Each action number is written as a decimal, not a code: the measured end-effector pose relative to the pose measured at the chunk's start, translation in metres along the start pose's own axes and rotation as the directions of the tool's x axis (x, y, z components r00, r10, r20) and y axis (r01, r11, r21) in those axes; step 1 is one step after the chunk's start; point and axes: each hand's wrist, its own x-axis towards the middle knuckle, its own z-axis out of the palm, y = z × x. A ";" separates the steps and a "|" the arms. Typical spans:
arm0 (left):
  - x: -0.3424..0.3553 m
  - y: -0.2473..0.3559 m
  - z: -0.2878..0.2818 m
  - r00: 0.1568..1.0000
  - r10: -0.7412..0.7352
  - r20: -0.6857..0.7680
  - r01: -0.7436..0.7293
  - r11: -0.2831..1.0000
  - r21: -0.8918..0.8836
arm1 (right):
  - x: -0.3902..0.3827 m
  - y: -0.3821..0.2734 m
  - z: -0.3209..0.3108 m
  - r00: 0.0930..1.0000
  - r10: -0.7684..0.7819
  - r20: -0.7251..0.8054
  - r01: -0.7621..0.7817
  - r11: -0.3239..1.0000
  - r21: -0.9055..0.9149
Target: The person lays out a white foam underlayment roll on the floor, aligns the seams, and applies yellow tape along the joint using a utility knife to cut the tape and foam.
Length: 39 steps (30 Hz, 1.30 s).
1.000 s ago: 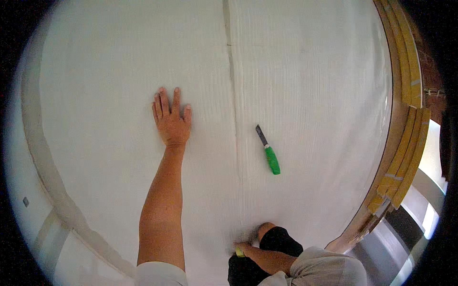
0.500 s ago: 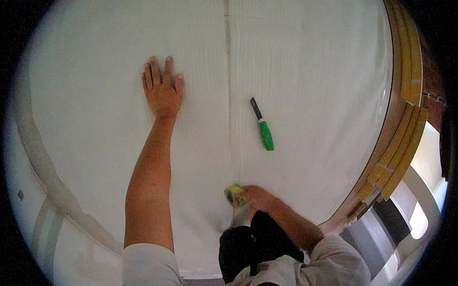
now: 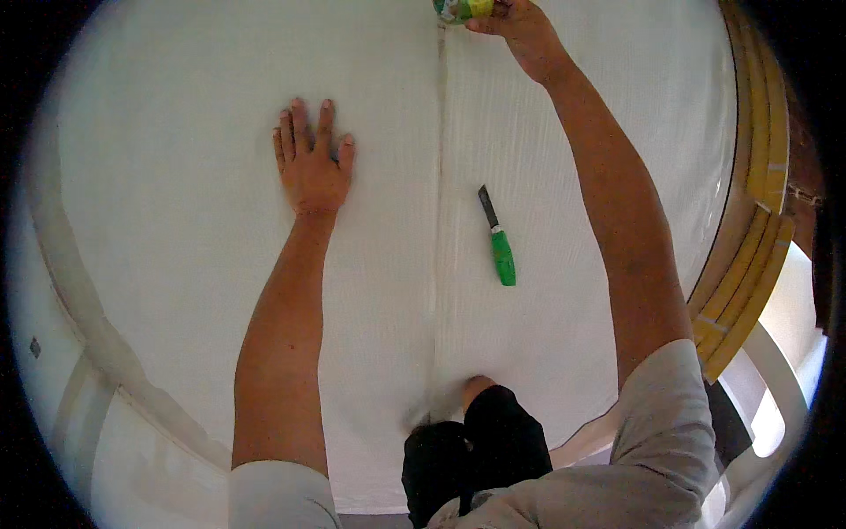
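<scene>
My left hand (image 3: 315,167) lies flat on a broad white sheet (image 3: 176,220), fingers spread, left of a long seam (image 3: 439,159). At the top edge of the picture, my right hand (image 3: 527,35) grips what looks like a tape roll (image 3: 467,9), green and yellow and partly cut off by the frame. The roll sits right over the line of the seam. Between my arms, to the right of the seam, a knife (image 3: 500,238) with a green handle and a dark blade rests on the sheet, touched by neither hand.
My knees in black cloth (image 3: 476,450) are on the near part of the sheet, over the seam. Yellow-brown layered strips (image 3: 765,159) curve along the right side, with a white chair-like frame (image 3: 784,388) below them. A grey band (image 3: 70,291) borders the left.
My right hand has swung from beside my knees up to the far end of the seam, carrying the roll. My left hand stays flat; the whole view has shifted slightly.
</scene>
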 end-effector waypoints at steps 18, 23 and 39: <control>0.002 0.004 0.005 1.000 0.022 -0.013 -0.022 0.999 -0.042 | -0.013 0.093 0.025 0.821 -0.456 -0.343 0.157 0.758 -0.633; 0.002 0.005 0.009 0.999 0.036 -0.037 -0.038 0.998 -0.044 | -0.008 0.103 0.033 0.810 -0.432 -0.397 0.118 0.784 -0.610; 0.048 0.015 0.041 0.991 0.054 -0.122 -0.064 0.995 -0.079 | -0.013 0.119 0.031 0.818 -0.436 -0.375 0.140 0.783 -0.606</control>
